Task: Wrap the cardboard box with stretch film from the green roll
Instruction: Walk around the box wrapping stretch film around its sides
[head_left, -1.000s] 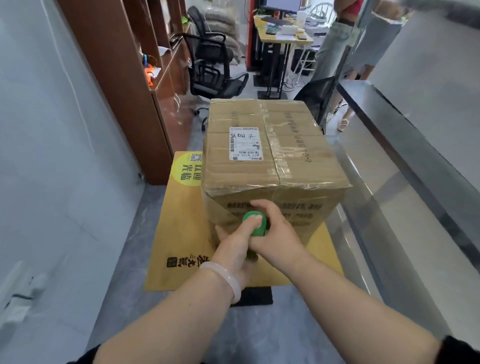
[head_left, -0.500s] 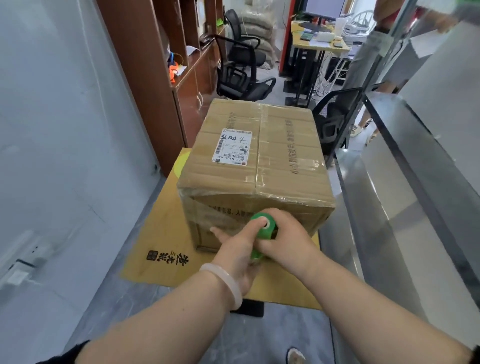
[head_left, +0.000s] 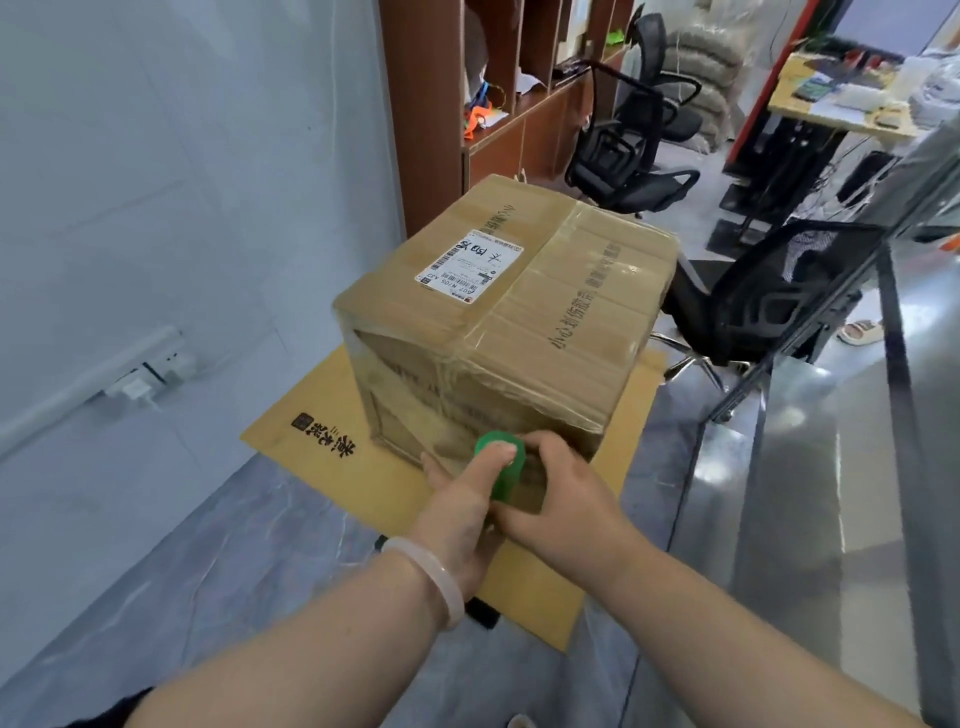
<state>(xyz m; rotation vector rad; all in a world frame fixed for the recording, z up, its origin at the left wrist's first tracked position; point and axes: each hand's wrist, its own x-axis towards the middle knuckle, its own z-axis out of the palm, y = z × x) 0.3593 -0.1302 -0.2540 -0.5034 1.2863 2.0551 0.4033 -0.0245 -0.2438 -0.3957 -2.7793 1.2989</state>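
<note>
A brown cardboard box (head_left: 519, 312) with a white shipping label on top stands on a flat yellow-brown cardboard sheet (head_left: 322, 415). Clear stretch film clings in wrinkles round its near sides. The green roll (head_left: 506, 467) stands upright against the box's near lower corner. My left hand (head_left: 457, 509) grips the roll, its thumb pressed on the roll's top end. My right hand (head_left: 566, 493) curls round the roll from the right, hiding most of its body.
A pale wall with a socket strip (head_left: 150, 374) runs along the left. A brown wooden shelf unit (head_left: 441, 130) stands behind the box. Two black office chairs (head_left: 763, 296) stand at the back and right. A shiny metal counter (head_left: 857, 441) runs along the right.
My view has swung round to the box's left near corner. Both hands and the green roll have stayed together low against the box, moving round that corner.
</note>
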